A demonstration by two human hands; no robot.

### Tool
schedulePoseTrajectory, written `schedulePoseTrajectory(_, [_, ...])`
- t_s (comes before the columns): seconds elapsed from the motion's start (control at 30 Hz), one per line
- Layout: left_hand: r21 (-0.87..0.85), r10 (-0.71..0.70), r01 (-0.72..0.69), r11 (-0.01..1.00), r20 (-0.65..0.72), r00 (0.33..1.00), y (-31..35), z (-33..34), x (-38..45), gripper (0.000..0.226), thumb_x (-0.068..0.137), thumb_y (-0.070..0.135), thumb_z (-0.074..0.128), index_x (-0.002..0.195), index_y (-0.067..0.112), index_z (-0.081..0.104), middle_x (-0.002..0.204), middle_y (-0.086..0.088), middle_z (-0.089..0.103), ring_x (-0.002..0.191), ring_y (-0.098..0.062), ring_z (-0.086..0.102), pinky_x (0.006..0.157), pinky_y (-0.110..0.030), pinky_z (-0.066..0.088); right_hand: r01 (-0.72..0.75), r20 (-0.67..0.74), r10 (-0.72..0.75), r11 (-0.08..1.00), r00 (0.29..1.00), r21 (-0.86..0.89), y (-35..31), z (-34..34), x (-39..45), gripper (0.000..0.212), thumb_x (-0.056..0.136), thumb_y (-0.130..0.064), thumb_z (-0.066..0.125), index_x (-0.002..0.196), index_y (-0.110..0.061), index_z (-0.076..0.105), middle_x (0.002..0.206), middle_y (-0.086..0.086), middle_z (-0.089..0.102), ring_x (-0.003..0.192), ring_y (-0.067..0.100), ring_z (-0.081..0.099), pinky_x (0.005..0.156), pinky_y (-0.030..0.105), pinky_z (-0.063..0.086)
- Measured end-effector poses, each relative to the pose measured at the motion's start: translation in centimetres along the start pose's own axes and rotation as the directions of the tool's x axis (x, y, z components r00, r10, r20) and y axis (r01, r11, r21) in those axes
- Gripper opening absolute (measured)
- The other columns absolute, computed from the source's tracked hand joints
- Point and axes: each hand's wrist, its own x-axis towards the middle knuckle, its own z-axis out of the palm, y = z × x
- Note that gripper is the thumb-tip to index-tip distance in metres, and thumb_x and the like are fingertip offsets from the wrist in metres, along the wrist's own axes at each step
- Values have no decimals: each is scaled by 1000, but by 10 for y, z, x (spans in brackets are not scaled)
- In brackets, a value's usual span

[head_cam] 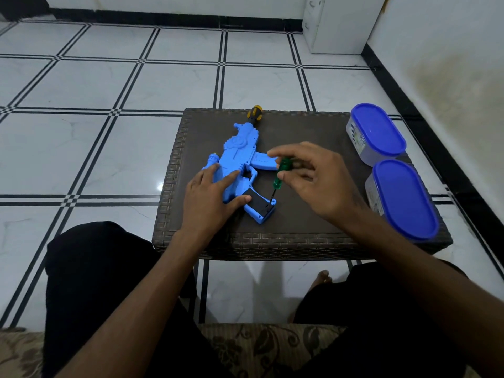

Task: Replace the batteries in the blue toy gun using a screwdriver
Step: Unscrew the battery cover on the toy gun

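Right hand [313, 184] fingers pinch screwdriver [281, 173]; left hand [210, 197] presses gun [237, 159]

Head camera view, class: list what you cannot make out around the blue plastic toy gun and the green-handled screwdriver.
- Screw under the green-handled screwdriver tip: too small, head view.
- Batteries: behind the black cover on the blue plastic toy gun grip.
- Gun body partly covered by the left hand.
- Screwdriver handle top: wrapped by the right hand.

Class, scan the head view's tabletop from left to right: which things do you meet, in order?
Left hand pressing the blue plastic toy gun → green-handled screwdriver → right hand pinching it → two clear tubs with blue lids.
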Motion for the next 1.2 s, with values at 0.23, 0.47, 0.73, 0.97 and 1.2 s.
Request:
schedulePoseTrajectory(0.23, [11,4,-4,1000,0,1000,-2,3,1,68,79,70,57,139,39,49,153,-8,37,139,-29,34,114,-44,28,-5,-10,5,1000,1000,6,1,2,0,28,83,-10,75,110,-17,72,106,-6,71,92,1,68,77,20,58])
schedulePoseTrajectory(0.47, [17,4,-4,1000,1,1000,-1,2,1,68,79,69,58,139,38,49,153,-8,37,139,-28,33,113,-44,28,90,-24,-93,991,995,-104,2,6,1,32,83,-8,74,113,-16,70,101,-2,67,89,6,65,78,18,56])
schedulePoseTrajectory(0.73, [19,-3,3,1000,7,1000,0,1,1,68,79,69,57,139,39,48,153,-8,36,140,-29,32,113,-44,27,64,-11,-65,996,998,-67,0,4,1,32,84,0,71,113,-12,68,105,-5,68,97,5,67,83,19,56])
schedulePoseTrajectory(0.97, [20,-3,3,1000,6,1000,0,0,0,68,79,69,57,140,39,48,154,-7,35,140,-28,32,113,-43,26,89,-18,-90,993,996,-75,-1,3,0,31,83,0,72,113,-11,69,104,-4,69,97,3,66,82,16,56])
schedulePoseTrajectory(1.2, [15,2,-2,1000,-1,1000,-1,0,0,68,78,68,59,138,38,50,153,-7,37,138,-29,34,112,-43,28,115,-19,-117,988,993,-99,-1,2,-2,31,83,0,71,112,-10,69,106,-1,70,98,6,66,83,18,56])
